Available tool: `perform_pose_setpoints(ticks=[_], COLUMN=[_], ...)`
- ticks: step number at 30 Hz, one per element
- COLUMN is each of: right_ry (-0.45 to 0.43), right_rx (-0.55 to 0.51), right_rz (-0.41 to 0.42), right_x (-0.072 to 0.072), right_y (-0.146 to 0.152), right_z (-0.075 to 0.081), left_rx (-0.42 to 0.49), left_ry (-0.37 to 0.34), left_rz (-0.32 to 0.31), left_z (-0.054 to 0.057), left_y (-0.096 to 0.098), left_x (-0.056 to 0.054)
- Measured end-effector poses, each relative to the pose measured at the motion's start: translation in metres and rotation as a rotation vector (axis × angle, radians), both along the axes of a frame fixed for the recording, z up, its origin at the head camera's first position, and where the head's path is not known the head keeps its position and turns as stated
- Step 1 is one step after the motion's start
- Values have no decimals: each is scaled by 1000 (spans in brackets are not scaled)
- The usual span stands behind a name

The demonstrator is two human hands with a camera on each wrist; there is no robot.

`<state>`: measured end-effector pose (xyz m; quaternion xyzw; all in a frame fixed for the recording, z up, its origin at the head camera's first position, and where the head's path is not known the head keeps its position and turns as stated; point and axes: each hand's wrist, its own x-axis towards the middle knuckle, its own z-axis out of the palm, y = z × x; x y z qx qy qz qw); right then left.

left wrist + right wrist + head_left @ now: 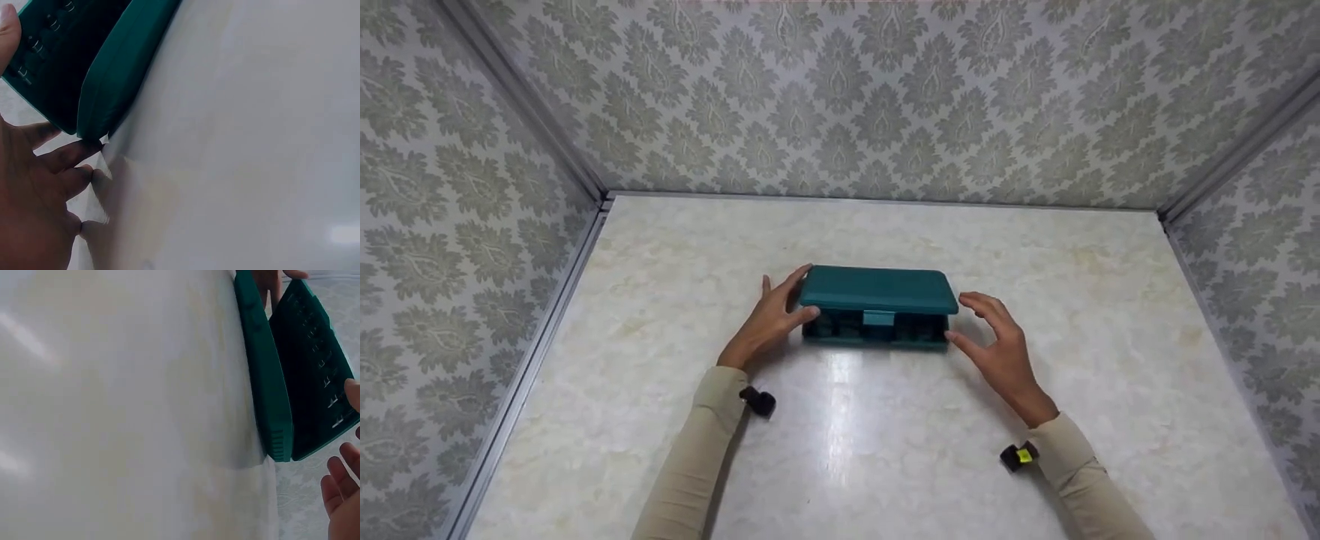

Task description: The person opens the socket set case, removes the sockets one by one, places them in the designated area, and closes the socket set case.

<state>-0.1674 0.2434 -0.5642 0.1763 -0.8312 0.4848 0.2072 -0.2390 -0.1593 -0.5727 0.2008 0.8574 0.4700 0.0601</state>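
A dark teal plastic case [877, 289] with a hinged lid stands on the table, its lid partly raised and a lighter latch [878, 318] at the front. My left hand [769, 322] holds the case's left end, thumb at the lid's front corner and fingertips at the back corner. At the right end is my right hand [1001, 349], fingers loosely bent beside the lid and thumb by the lower front corner. Whether that thumb touches is hard to tell. In the left wrist view, small shiny clips [35, 45] line the case's inside; its dark interior is mostly hidden.
The pale marbled table [660, 262] surrounds the case. Patterned wall panels [885, 97] with metal edging [525, 322] enclose its back and sides. A small black device [759, 402] sits at the left wrist, another black device [1018, 456] at the right.
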Motion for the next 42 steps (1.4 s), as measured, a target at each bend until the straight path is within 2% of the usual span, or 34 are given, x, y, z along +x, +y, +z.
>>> perform_pose_setpoints(ticks=[4,8,13,19,23,26,29,33,38,42], right_ry=[-46,-40,-29,-41,-34,-31,-28,-14,-6,-16], right_rx=[-2,-46,-140,-201,-249,-268,-269,-257,-244,-270], right_rz=[-1,27,82,106,143,155,155,116,48,21], right_x=[-8,-17,-25,-33,-36,-36,-37,-39,-39,-35], right_y=[2,-1,-6,-5,-4,-5,-6,-8,-14,-23], right_z=[-2,-4,-7,-8,-9,-9,-8,-4,5,24], left_rx=[29,36,37,46,45,8,-88,-203,-236,-249], left_ry=[18,34,13,-7,-45,-81,-102,-68,-24,-15], left_rz=[0,-4,-5,4,4,15,34,34,15,16], left_z=[-2,-3,1,-1,-3,-4,-3,-4,-4,-4], left_y=[-1,-1,0,-1,-2,-4,-2,2,4,3], left_x=[-1,-2,0,2,3,6,10,12,13,14])
